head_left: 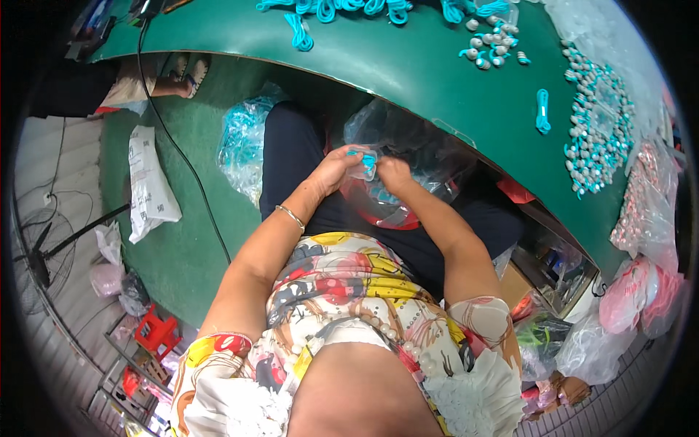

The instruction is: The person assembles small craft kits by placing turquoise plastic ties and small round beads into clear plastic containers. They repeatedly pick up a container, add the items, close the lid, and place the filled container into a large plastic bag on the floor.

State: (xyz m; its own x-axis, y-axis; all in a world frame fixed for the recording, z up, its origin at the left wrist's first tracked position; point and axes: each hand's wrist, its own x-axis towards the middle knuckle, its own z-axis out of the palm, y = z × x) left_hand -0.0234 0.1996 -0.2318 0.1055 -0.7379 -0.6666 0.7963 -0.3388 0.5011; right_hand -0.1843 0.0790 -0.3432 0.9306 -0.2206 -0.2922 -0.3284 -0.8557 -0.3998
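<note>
Gripping left hand (336,169): thumb and fingers clasp a clear case (363,173) showing turquoise, over the dark trousers (287,146).
Right hand (395,175): fingers curled just beside it; I can't tell whether they grasp anything.
Case feel: probably light, slick, thin-walled, easily dented; best held by its side edges.
Counts: one case in hand; one turquoise cord bundle (542,111) near the grey-and-turquoise pieces (590,160), too many to count; one red stool (156,331).

A workshop: green worktable (437,80), heaped small parts (585,154) (grey and teal), bundled cords (299,33).
</note>
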